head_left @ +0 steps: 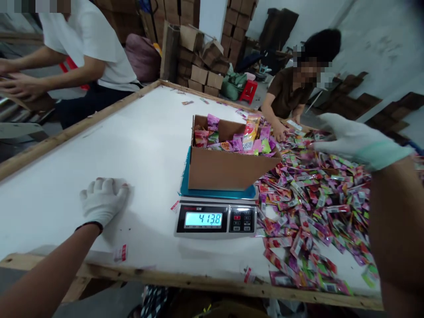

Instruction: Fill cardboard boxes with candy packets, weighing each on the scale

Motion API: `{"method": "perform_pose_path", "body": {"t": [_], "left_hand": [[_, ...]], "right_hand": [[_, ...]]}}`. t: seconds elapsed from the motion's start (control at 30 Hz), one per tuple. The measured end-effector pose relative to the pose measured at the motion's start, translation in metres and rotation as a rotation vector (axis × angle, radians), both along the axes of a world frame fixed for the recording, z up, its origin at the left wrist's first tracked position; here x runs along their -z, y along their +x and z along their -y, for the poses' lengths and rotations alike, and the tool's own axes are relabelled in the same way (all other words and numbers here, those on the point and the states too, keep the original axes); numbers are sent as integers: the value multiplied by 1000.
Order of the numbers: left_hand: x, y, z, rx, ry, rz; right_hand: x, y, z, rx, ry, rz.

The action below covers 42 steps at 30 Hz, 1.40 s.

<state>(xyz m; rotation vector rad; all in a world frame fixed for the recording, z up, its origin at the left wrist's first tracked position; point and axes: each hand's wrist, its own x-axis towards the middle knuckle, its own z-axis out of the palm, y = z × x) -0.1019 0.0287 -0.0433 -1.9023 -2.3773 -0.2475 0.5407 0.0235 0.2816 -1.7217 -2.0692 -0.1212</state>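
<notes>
My left hand [104, 201], in a white glove, rests on the white tabletop with its fingers spread and nothing in it. Over the heap of small colourful packets [308, 198] on the right is my right hand [351, 141], also gloved; its thumb and fingers are apart and slightly blurred, and I see nothing held. Between the hands stands a digital scale [202, 219] reading 4138, where any decimal point is unclear. On its blue pan [218, 193] sits an open cardboard box [228, 170], partly filled with purple, red and green packets [251, 132].
A wooden rim [185, 279] edges the table [145, 132]. Across it, a person in brown [288, 90] handles packets at the heap. Another person in a white shirt [89, 39] is at the left. Cartons [202, 77] and a red stool [248, 91] stand behind.
</notes>
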Motion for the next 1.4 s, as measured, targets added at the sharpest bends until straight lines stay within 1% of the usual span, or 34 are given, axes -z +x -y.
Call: {"method": "perform_pose_path", "body": {"t": [0.03,0.1,0.13,0.2,0.27,0.33,0.4,0.47,0.53,0.6,0.63,0.7,0.77,0.8,0.83,0.9,0.97,1.03,1.17,1.27,1.4], "left_hand": [[-1,0,0,-4,2,1],[-2,-1,0,-13,-4,5],[-3,-1,0,-18,-8,8],[-4,-1,0,-27,-14,17],[-5,-2,0,-34,-15,21],[-5,-2,-1,-48,-20,29],[-5,-3,-1,-55,-27,38],[-4,-4,-1,-52,-19,38],[-3,-4,-1,-43,-10,28],[-3,-4,0,-38,-5,25],[-3,-4,0,-34,-8,27],[-3,-3,1,-23,-10,29],[-3,-2,2,-15,-12,23],[-2,-1,2,-13,-14,19],[-2,0,2,-10,-17,16],[-1,2,2,-14,-24,12],[-2,4,2,-19,-28,12],[-3,5,2,-21,-26,13],[-5,4,2,-14,-19,15],[-4,3,2,-15,-17,15],[-3,3,2,-16,-21,11]], "right_hand": [[0,-19,-1,-67,-31,-59],[-2,-65,-1,-153,-99,-112],[-3,-89,-3,-200,-104,-114],[-1,-130,-12,-260,-97,-40],[6,-157,-26,-276,-78,51],[15,-172,-39,-264,-67,87],[20,-176,-48,-263,-40,29],[18,-171,-50,-275,33,-110],[8,-158,-44,-276,151,-250],[-8,-138,-33,-222,277,-278],[-16,-127,-25,-170,327,-236],[-30,-107,-11,-22,375,-63],[-37,-93,0,110,376,110],[-37,-91,4,123,365,147],[-35,-91,6,90,334,143],[-29,-98,6,-74,227,61],[-21,-112,3,-246,93,23],[-14,-126,-5,-345,31,41],[-2,-152,-21,-458,27,49],[6,-171,-26,-486,-8,88],[14,-190,-30,-500,-95,176]]}}
